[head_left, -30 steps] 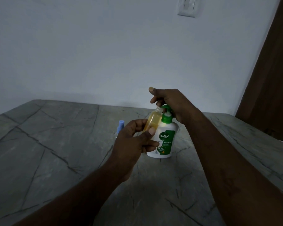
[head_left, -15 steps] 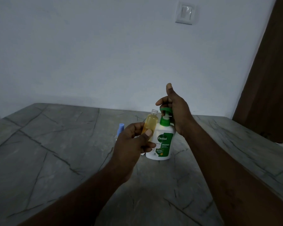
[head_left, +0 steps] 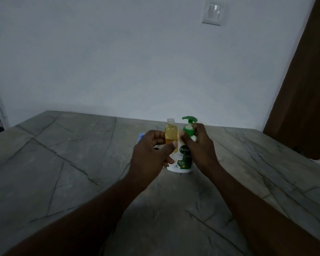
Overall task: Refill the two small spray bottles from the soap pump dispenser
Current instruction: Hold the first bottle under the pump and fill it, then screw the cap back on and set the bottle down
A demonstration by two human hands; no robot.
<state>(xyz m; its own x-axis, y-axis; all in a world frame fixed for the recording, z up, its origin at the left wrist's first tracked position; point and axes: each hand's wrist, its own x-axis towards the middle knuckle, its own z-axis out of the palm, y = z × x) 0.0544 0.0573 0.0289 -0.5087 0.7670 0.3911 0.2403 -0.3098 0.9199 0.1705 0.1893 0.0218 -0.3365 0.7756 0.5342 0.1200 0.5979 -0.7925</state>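
1. The small spray bottle (head_left: pixel 171 134) is upright and uncapped. It is held just above the counter (head_left: pixel 63 163), right beside the soap pump dispenser (head_left: pixel 183 160) and on its left.
2. The left hand (head_left: pixel 151 154) pinches the bottle's lower body, thumb in front and fingers behind. Amber liquid reaches about to the shoulder, so it looks close to full.
3. The right hand (head_left: pixel 199 150) has its fingers curled round the dispenser's green collar, under the pump head (head_left: pixel 189 119). The nozzle points left, above the bottle's open mouth but not touching it.
4. Handling, as a judgement: the little bottle is light, clear, stiff plastic with a narrow neck. Any soap on its wall would make it slippery. A low grip on the body suits it and leaves the mouth free.
5. The dispenser stands on the counter and is the heavier, steadier piece. It is probably best braced at the collar or body while the head is pressed.
6. A blue cap (head_left: pixel 141 136) shows behind the left hand. Whether it belongs to the second bottle cannot be told.
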